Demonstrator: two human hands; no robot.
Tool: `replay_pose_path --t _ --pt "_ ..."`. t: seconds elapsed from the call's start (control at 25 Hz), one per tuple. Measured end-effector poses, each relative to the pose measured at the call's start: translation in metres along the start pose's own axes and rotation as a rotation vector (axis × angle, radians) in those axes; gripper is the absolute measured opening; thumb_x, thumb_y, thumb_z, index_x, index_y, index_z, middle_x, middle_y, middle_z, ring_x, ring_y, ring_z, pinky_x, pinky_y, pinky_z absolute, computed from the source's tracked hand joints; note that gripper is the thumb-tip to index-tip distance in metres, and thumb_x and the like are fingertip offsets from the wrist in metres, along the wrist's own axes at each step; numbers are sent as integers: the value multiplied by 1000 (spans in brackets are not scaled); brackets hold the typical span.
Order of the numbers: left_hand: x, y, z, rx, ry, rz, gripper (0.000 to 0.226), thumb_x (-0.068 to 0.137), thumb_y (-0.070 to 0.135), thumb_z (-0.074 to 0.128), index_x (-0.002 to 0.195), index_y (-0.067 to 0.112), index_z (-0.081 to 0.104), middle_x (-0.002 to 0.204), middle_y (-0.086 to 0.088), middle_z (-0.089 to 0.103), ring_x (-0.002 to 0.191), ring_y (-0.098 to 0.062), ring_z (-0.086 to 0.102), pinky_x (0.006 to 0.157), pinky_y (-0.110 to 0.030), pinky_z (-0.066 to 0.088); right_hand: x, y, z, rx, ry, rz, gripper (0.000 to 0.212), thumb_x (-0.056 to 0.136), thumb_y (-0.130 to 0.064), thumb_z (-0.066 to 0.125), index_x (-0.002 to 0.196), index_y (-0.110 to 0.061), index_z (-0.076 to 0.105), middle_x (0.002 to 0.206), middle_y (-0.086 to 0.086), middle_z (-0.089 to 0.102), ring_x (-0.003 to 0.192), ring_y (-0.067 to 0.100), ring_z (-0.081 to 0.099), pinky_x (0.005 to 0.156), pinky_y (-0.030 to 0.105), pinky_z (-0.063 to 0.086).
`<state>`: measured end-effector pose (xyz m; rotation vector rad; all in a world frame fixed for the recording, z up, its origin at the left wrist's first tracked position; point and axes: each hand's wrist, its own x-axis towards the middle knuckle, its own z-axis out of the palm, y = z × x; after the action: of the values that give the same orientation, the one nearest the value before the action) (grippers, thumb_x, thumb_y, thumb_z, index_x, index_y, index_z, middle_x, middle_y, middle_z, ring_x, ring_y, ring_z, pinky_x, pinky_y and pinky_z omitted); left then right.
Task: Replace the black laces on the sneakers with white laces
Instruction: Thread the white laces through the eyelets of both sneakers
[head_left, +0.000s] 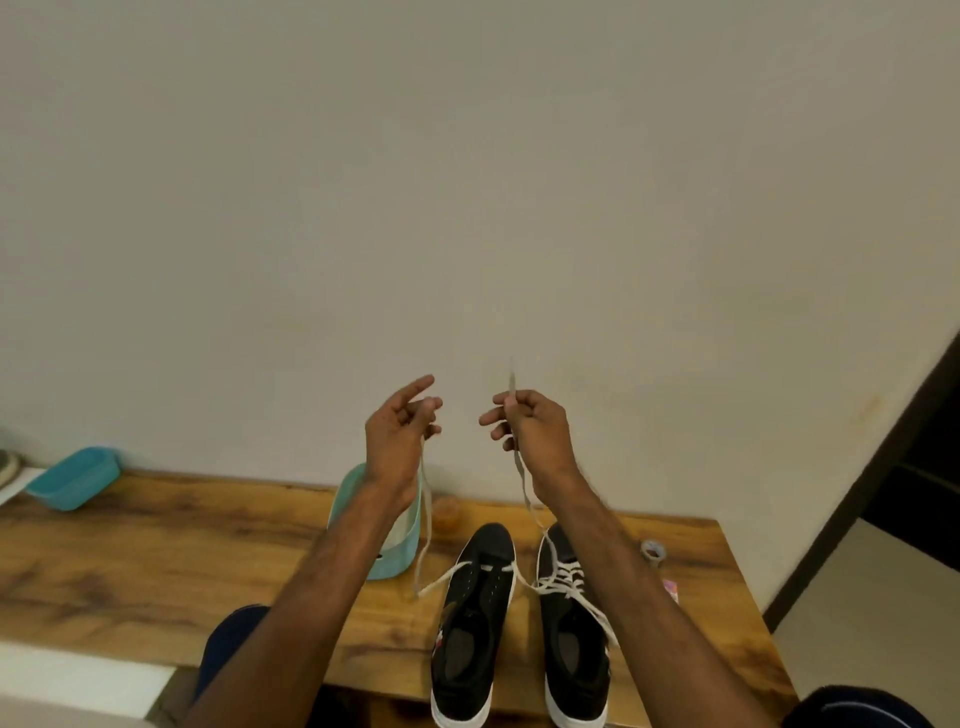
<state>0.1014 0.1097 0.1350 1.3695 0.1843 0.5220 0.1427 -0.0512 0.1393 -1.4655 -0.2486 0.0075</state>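
Two black sneakers with white soles stand side by side on the wooden table, toes toward the wall. The left sneaker (474, 618) has a white lace (425, 512) through only its lowest eyelets. Both lace ends are pulled up. My left hand (400, 436) pinches one end, which hangs down in a loop. My right hand (527, 428) grips the other end, whose tip sticks up above the fist. The right sneaker (571, 639) is laced in white with several crossings (563, 577). No black laces are in view.
A light teal container (400, 551) stands behind my left forearm. A blue plastic box (72, 478) sits at the table's far left. A small orange jar (448, 514), a tape roll (653, 551) and a pink packet (673, 590) lie near the shoes. The wall is just behind the table (156, 561).
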Motion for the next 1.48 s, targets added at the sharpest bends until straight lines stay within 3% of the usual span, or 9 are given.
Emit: replay_pose_path --t 0.28,0.48,0.64,0.84,0.96,1.16,1.24,1.32,1.48 --pt "-6 65 50 -92 39 114 18 92 10 67 104 -4 68 90 -18 74 82 -26 73 76 -32 59 -3 -71 14 -68 15 -168 21 101 -19 53 93 -11 71 73 7 72 58 14 59 53 28 47" --pt "-5 93 53 24 61 185 18 97 22 61 106 6 65 96 0 76 88 -20 72 76 -36 59 -7 -93 23 -38 56 -197 19 100 -17 55 98 -11 72 77 3 73 65 10 64 60 26 56" --pt "-5 103 48 53 87 180 12 95 21 64 100 12 71 97 -3 70 100 -29 65 85 -45 59 -13 -101 35 -91 35 -234 20 100 -20 55 98 -10 72 76 3 73 66 8 67 63 25 57" --pt "-11 99 34 24 22 150 16 102 19 51 102 8 62 84 -3 64 68 -12 60 63 -34 57 -19 -85 33 -172 27 -217 19 100 -18 54 97 -11 72 76 4 72 63 7 64 56 19 52" --pt "-10 50 11 279 -14 227 15 102 22 50 103 15 64 79 4 61 69 -6 54 69 -22 45 -24 -37 13 -261 68 -140 18 100 -18 54 96 -12 71 74 3 72 60 5 62 57 18 50" --pt "-20 -95 -33 887 -165 -68 25 96 42 57 103 21 70 100 4 71 97 -17 65 82 -31 49 -37 109 -18 -448 52 192 21 100 -22 55 87 -15 70 80 -2 72 76 16 67 77 37 58" --pt "-28 -141 -42 1105 -223 -148 28 98 42 51 108 22 67 107 0 70 99 -21 65 82 -31 50 -46 154 -21 -528 -6 282 19 100 -20 54 88 -16 69 87 -3 70 82 14 64 73 30 54" --pt "-33 -173 -44 1229 -245 -188 26 98 40 50 108 23 67 108 -1 69 99 -21 65 82 -31 51 -54 187 -22 -538 -47 337 18 101 -19 52 90 -19 66 87 -5 66 81 10 61 67 21 46" --pt "-38 -214 -44 1289 -334 -210 27 93 42 56 118 37 64 117 6 64 100 -17 65 82 -33 53 -65 226 -23 -553 -51 396 17 101 -19 50 91 -17 64 87 -4 66 84 11 61 76 28 47"
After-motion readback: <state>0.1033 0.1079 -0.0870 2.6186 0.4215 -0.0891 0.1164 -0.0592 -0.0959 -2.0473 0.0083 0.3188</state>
